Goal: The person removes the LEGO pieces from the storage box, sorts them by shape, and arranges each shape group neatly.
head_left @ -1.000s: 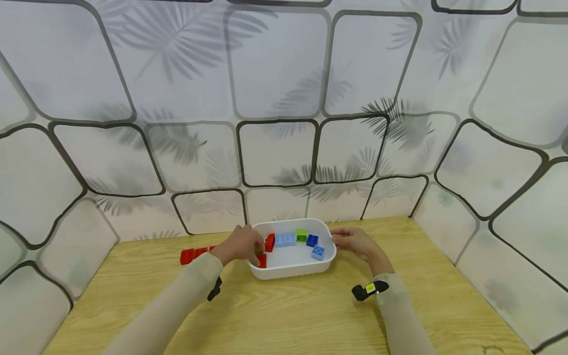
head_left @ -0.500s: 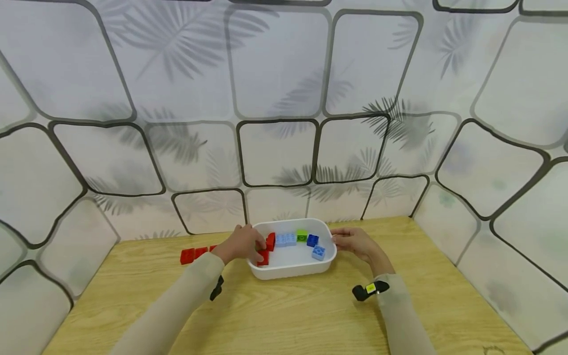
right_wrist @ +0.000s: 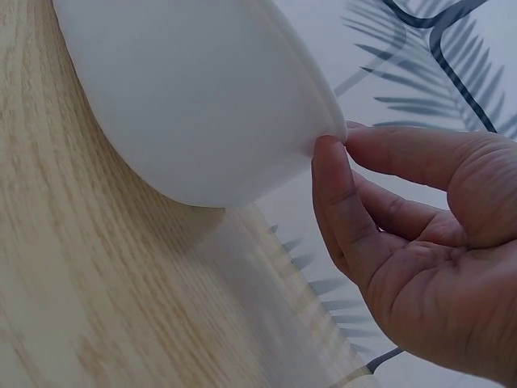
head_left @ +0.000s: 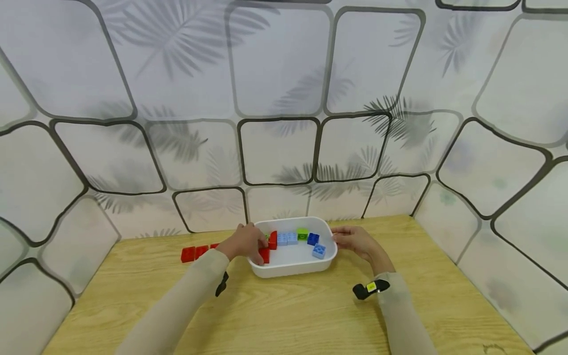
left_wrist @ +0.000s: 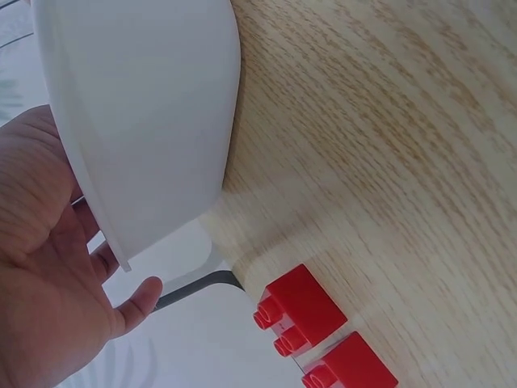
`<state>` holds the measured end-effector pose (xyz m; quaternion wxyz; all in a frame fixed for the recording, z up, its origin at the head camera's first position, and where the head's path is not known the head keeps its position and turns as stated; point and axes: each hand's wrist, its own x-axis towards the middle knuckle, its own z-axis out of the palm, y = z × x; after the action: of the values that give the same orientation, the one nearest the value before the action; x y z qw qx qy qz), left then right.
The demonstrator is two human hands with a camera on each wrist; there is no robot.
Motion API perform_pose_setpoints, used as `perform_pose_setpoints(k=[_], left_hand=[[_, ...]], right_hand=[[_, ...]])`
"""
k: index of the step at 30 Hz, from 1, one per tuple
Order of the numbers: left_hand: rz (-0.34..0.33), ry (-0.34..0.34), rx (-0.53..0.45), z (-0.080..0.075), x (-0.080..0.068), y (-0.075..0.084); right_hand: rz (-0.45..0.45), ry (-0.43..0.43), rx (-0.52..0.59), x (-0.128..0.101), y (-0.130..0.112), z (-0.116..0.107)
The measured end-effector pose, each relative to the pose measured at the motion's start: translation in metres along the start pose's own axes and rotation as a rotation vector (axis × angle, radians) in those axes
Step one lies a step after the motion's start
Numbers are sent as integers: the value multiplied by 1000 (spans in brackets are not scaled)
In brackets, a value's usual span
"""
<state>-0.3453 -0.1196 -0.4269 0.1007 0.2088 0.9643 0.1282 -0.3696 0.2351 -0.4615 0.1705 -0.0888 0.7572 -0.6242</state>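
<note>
White tub (head_left: 293, 268) pinched at centre frame by my right hand (head_left: 355, 242); left hand (head_left: 243, 242) grips a red brick (head_left: 265, 255) inside (lifting out comes next, I judge).

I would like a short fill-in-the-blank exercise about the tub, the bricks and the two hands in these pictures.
1. The bricks lying on the table outside the tub are all ____.
2. The right hand pinches the tub's ____.
3. The left hand reaches ____ the tub, at the red bricks there.

Missing words: red; rim; into
</note>
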Motion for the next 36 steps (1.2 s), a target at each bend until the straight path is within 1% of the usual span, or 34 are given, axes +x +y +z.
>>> perform_pose_setpoints(k=[8, 15, 19, 29, 36], left_hand=[[2, -18, 22, 0, 3, 2], [47, -16, 35, -1, 2, 1], [47, -15, 36, -2, 2, 3], [48, -26, 52, 2, 3, 5], [52, -34, 40, 0, 2, 5]], right_hand=[[-4, -2, -6, -1, 0, 0], [4, 8, -5, -1, -3, 0], [8, 8, 5, -1, -2, 0], [5, 6, 3, -1, 0, 0], [-1, -5, 2, 0, 0, 0]])
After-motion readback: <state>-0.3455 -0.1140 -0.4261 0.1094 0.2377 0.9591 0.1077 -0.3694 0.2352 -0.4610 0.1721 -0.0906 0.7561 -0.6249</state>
